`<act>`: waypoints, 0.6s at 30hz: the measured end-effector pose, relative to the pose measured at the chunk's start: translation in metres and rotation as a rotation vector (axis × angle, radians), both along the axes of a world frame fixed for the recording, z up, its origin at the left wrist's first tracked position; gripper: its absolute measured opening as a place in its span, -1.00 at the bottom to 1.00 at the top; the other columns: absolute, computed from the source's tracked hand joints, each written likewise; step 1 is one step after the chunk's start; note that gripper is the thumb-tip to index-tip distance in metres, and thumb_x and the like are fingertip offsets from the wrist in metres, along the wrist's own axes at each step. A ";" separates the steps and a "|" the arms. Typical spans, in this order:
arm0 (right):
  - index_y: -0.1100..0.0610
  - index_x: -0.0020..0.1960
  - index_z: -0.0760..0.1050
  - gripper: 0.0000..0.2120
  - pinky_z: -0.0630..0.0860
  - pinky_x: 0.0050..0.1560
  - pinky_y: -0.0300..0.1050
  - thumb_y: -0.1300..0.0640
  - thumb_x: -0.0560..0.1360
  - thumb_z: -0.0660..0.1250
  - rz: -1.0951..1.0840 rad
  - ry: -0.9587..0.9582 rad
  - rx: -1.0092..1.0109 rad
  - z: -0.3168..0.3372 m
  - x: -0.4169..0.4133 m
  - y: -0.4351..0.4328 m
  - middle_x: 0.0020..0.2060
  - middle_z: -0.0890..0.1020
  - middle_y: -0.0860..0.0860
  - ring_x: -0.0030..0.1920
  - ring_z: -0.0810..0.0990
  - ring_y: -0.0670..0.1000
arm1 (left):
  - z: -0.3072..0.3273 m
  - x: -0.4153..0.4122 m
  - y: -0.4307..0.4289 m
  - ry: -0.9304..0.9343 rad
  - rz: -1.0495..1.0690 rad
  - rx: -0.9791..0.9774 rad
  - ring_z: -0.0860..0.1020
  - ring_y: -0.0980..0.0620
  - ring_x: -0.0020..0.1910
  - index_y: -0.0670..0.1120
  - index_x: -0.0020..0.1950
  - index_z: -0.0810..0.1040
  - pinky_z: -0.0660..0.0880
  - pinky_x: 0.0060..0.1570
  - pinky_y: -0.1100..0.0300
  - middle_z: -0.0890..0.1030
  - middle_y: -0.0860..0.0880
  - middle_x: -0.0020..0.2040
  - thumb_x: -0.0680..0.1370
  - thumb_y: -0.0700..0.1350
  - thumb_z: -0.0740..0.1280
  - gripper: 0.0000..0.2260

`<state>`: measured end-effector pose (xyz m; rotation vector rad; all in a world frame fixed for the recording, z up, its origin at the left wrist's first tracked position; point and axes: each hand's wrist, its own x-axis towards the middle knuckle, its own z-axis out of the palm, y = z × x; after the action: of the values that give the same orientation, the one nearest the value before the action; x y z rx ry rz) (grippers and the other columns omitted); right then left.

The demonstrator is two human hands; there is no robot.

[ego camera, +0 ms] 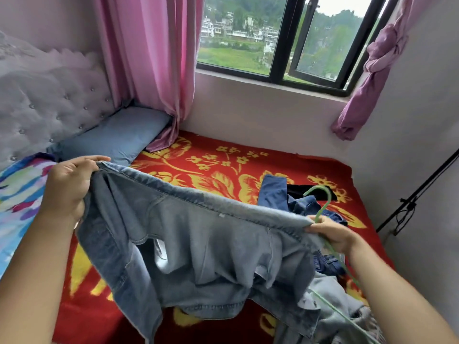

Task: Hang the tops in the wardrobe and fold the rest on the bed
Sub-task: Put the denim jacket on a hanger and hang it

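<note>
A light blue denim jacket hangs stretched between my two hands above the bed. My left hand grips one end of its upper edge. My right hand pinches the other end and also holds a green hanger, whose hook curves up beyond my fingers. Behind the jacket lie darker blue denim clothes and a black garment. More pale denim is bunched at the lower right.
The bed has a red blanket with yellow flowers. A blue pillow and a tufted grey headboard are at the left, with a colourful quilt beside them. Pink curtains frame the window. A black stand leans at the right wall.
</note>
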<state>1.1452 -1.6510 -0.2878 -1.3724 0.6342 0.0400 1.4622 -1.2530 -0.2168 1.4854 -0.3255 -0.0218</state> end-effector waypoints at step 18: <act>0.29 0.16 0.47 -0.72 0.16 -0.63 -0.31 0.13 0.63 0.12 -0.089 0.345 -0.796 0.013 0.034 -0.006 -0.56 0.25 -0.01 -0.65 0.21 -0.11 | -0.056 -0.018 -0.039 -0.152 -0.173 0.709 0.51 0.00 -0.13 -0.28 -0.01 0.62 0.39 -0.33 0.49 0.62 -0.15 -0.10 0.47 -0.30 0.38 -0.88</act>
<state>1.1795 -1.6566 -0.2745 -2.1261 1.0665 -0.0566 1.4443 -1.2915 -0.2731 2.1613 -0.6107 -0.1785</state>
